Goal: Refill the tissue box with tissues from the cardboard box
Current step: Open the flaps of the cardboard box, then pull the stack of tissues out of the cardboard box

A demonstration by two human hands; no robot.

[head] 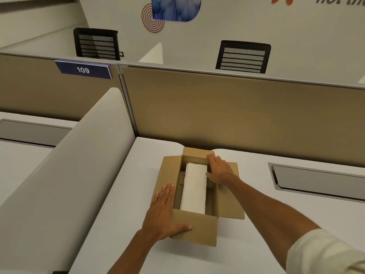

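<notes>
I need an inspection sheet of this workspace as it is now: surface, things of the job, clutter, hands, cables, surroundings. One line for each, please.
Surface: white desk, bare around the box; a grey recessed tray at the right.
Job's things: open cardboard box, flaps spread; a white tissue stack lies inside. No tissue box seen.
Clutter: nothing seen.
Hands: left hand flat on the box's left flap, thumb on the near flap; right hand reaches in at the stack's far end, grip unclear.
Cables: nothing seen.
Surroundings: tan partition with a label 109; two black chairs behind it.
</notes>
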